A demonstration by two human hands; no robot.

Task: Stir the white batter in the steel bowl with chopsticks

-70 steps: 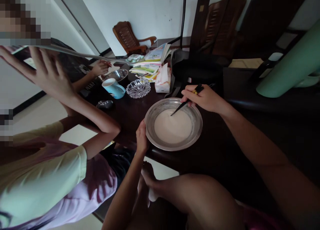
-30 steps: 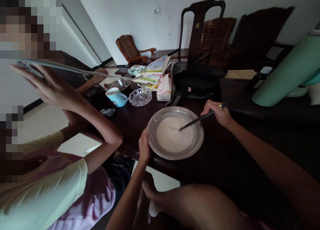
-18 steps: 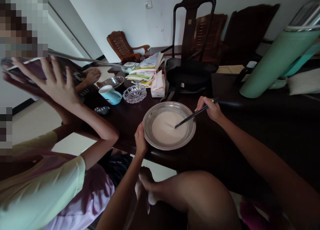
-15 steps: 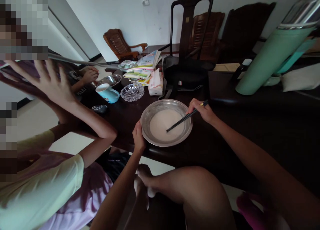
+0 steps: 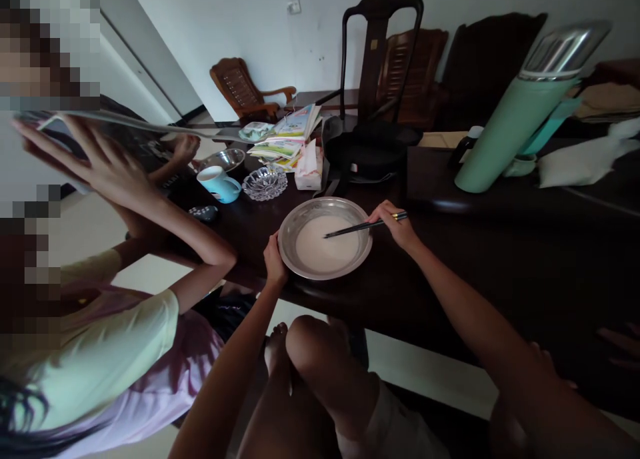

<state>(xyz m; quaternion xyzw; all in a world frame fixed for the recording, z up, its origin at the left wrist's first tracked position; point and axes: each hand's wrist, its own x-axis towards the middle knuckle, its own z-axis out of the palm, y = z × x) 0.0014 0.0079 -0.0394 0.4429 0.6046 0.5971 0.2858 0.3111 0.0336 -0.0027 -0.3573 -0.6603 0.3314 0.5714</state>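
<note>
A shallow metal bowl of white batter sits near the front edge of a dark table. My left hand grips the bowl's left rim. My right hand is closed on a pair of black chopsticks. Their tips reach left into the batter.
A person in a pale shirt sits at my left with a raised hand on a tablet. Behind the bowl stand a blue mug, a glass ashtray, a tissue pack, books, a black bag and a green flask.
My right hand has swept the chopsticks round in the batter, from the bowl's far side to its right side. My left hand has stayed on the rim. The view has pulled back.
</note>
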